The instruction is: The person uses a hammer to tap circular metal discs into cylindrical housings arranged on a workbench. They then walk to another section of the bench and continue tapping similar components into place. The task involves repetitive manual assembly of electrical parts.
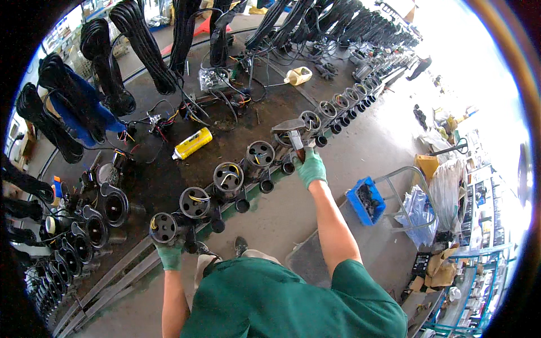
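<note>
My right hand (pixel 311 169), in a green glove, is closed round the handle of a hammer (pixel 295 138). Its grey head lies over one of the round dark housings in the row along the bench edge. At the row's near left end, my gloved left hand (pixel 169 257) is at the lower side of another round dark housing (pixel 164 227); the housing hides most of its fingers. Between the hands stand more housings, such as one with a yellow wire (pixel 195 201) and one with a white and yellow wire (pixel 228 177). Short black pipe stubs stick out on their near side.
A yellow bottle (pixel 193 143) lies on the dark bench (pixel 152 183). Bundles of black cable (pixel 143 45) hang along its far side. Black round parts (pixel 114 207) line the left. On the floor at right are a blue crate (pixel 366 201) and a metal-framed trolley (pixel 403 176).
</note>
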The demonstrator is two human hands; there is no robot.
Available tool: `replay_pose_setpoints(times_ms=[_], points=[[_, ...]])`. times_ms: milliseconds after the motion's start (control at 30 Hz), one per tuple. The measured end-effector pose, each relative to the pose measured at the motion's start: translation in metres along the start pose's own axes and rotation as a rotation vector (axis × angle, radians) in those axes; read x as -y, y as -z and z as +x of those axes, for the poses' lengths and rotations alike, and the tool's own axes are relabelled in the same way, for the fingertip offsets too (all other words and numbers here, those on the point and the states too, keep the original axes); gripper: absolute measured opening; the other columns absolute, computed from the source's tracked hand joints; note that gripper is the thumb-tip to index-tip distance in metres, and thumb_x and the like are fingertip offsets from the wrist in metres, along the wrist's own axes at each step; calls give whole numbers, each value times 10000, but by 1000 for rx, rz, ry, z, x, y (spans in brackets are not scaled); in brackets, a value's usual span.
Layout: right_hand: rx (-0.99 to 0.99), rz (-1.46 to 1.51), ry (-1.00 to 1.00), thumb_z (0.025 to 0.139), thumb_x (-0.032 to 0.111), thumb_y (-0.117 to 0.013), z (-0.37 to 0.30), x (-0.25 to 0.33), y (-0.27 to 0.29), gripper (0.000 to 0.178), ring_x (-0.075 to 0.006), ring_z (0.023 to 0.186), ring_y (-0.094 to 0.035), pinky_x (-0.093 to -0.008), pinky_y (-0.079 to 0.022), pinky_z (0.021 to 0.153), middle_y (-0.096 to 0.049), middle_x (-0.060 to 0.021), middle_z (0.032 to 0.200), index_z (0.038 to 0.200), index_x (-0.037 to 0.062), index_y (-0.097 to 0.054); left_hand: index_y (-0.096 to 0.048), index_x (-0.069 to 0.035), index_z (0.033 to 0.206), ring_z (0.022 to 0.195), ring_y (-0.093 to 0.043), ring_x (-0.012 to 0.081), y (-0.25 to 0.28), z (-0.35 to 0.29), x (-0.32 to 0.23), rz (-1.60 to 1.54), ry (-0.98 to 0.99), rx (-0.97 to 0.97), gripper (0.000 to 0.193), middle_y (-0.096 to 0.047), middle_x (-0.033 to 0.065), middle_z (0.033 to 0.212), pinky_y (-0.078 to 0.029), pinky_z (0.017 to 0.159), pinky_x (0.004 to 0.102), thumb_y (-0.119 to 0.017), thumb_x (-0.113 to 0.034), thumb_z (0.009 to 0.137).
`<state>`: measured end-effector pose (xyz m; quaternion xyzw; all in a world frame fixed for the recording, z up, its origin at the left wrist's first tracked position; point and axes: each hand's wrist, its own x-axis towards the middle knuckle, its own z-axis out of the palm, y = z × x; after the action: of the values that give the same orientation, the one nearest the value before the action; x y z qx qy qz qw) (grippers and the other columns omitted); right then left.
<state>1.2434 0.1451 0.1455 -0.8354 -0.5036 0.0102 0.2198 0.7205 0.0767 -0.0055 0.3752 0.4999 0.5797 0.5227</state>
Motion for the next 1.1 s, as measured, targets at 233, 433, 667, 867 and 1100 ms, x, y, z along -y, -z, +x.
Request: replay_pose_setpoints(times_ms=[233,433,667,867,1100], points=[[489,647,342,918,31,-641,-91,138,54,325,-336,879,-692,-421,-550,763,-711,-191,1077,1241,62,-667,-397,-92,1497,1254,-587,232,-44,4,-74,502,-316,23,901,-556,79,1400,-538,1062,389,-813,99,721],[990,371,914,954,140,-625,-192,240,-39,389,-416,1083,-669,-491,-558,928,-607,-224,1321,1331,50,-593,-412,-76,1435,1195,-613,211,-26,57,-67,30,55,-26,850,-592,86,1352,-534,1031,361,-863,47,725],[737,161,969,887,103,-595,-226,277,-129,357,-428,1092,-651,-521,-553,897,-594,-258,1295,1241,53,-600,-434,-69,1361,1068,-627,181,-3,107,-29,106,68,-100,766,-642,80,1224,-567,899,350,-920,-151,775],[885,60,846,829,58,-613,-207,298,-116,403,-444,1082,-646,-527,-548,908,-575,-260,1303,1230,52,-582,-388,-38,1391,1061,-615,172,-23,120,-50,92,143,-66,814,-634,77,1217,-549,920,341,-922,-171,791],[878,242,777,896,20,-582,-176,341,-71,626,-461,1075,-626,-519,-522,938,-598,-260,1220,1500,133,-459,-431,-33,1357,886,-710,259,1,118,-45,-245,519,-11,657,-678,129,1099,-622,698,394,-841,-243,888]])
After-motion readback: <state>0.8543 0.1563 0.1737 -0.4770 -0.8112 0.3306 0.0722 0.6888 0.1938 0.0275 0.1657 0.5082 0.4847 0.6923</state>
